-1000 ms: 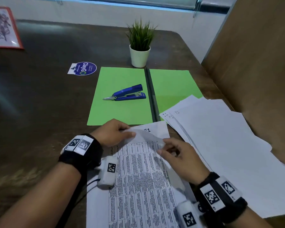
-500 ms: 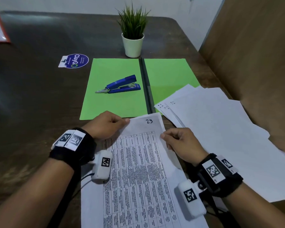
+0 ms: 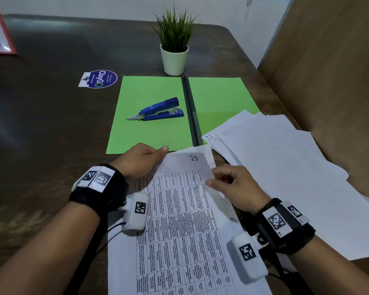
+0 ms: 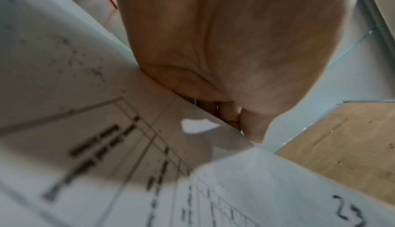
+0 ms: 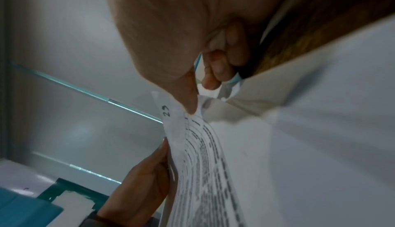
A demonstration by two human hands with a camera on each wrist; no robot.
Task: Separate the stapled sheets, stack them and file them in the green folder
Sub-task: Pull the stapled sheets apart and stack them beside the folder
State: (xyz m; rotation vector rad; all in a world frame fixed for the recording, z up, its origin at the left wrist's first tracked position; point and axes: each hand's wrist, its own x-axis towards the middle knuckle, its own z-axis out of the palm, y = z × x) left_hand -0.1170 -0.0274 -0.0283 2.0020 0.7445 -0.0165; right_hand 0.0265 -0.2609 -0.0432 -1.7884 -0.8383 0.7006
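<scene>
- Printed sheet marked "23" (image 3: 185, 209) lies on the table's near edge, just below the green folder (image 3: 149, 124); its top right corner is now bent up and peeling off the sheet beneath, where half a second ago it lay flatter under the right hand.
- Right hand (image 3: 232, 188) pinches that lifted corner between thumb and fingers; right wrist view shows the paper crumpled at the pinch.
- Left hand (image 3: 141, 160), fingers curled, grips the top left corner and holds the set down; same spot as before.
- Judgement: top sheet is being pulled free at the stapled corner; separation under way, stacking and filing not yet done.
- Loose white sheets (image 3: 285, 171) fan over the folder's right leaf.
- Blue stapler (image 3: 158, 110) sits on the left leaf, unmoved; potted plant (image 3: 174, 50) behind.
- Head view has tilted since the earlier frames.
</scene>
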